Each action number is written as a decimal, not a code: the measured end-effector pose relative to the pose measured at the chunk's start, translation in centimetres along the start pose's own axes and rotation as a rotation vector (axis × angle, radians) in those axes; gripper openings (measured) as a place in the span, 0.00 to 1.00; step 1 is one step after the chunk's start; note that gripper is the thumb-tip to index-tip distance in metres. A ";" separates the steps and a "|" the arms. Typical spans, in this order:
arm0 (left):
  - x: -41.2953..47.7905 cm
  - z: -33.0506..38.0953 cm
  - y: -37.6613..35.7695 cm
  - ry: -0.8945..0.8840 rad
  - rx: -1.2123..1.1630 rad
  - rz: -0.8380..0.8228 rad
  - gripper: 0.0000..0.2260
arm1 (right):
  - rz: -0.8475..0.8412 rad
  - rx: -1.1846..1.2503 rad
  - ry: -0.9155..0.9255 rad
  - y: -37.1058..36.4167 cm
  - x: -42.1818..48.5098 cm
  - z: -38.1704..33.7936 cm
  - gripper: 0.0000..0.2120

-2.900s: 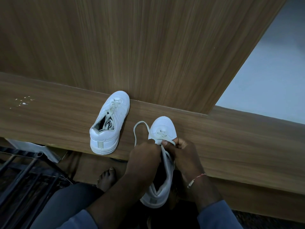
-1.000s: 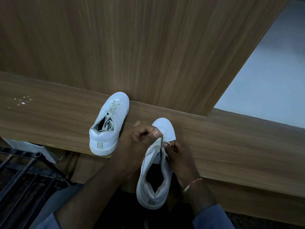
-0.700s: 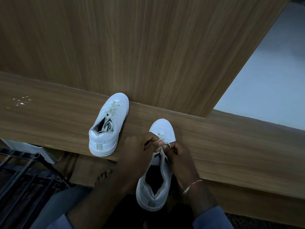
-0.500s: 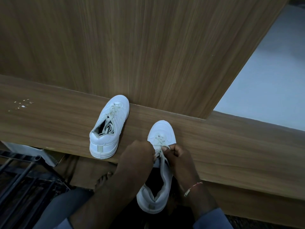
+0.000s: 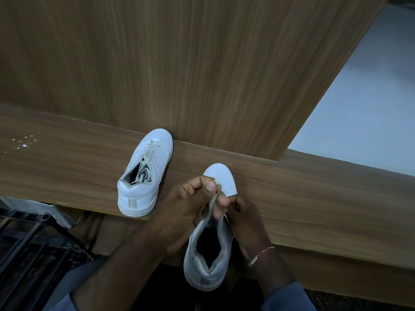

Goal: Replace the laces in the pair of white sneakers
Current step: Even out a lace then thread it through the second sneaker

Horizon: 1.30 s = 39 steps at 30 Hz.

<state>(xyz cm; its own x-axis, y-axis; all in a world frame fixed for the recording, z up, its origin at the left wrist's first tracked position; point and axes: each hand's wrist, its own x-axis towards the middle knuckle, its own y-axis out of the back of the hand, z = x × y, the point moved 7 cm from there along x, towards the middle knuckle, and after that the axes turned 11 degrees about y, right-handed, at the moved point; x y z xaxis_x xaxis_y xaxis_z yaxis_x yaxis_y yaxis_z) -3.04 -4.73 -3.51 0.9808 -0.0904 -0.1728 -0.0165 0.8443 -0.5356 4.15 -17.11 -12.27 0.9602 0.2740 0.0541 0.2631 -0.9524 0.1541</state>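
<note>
The left hand [image 5: 190, 205] pinches a loop of lace [image 5: 210, 204] between thumb and fingers, just above the near sneaker [image 5: 208, 254]. Beside it, the right hand [image 5: 244, 218] curls round that sneaker's upper. This lacing looks only partly done. Farther left, the second sneaker [image 5: 143, 173] appears already laced.

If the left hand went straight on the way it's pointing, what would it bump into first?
Probably the toe of the near sneaker, just ahead of the left hand pinching the lace; depth is hard to judge.
</note>
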 end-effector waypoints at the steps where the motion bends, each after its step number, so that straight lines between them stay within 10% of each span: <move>1: 0.0 0.2 0.5 -0.053 0.289 0.132 0.08 | 0.001 -0.005 0.007 0.2 0.0 0.0 0.15; 5: 0.6 0.8 1.6 -0.230 1.332 0.519 0.11 | -0.003 -0.014 0.023 0.2 0.0 -0.2 0.13; 12: 2.0 -3.4 3.7 0.156 1.946 0.208 0.12 | -0.013 -0.036 0.008 0.2 -0.3 -0.4 0.11; 27: 0.5 -0.8 0.4 -0.020 -0.158 -0.031 0.12 | -0.015 0.020 -0.060 -0.1 -0.1 0.3 0.14; 39: 0.7 -0.7 -0.3 0.041 -0.468 0.146 0.15 | -0.125 -0.007 0.060 -0.9 -0.6 -0.5 0.14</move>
<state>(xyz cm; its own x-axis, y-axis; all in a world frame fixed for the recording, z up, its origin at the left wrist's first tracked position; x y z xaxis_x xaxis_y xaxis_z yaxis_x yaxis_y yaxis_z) -2.46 -5.41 -4.04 0.9534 -0.0178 -0.3013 -0.2479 0.5228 -0.8156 3.26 -16.32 -11.97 0.9125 0.3985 0.0926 0.3798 -0.9093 0.1701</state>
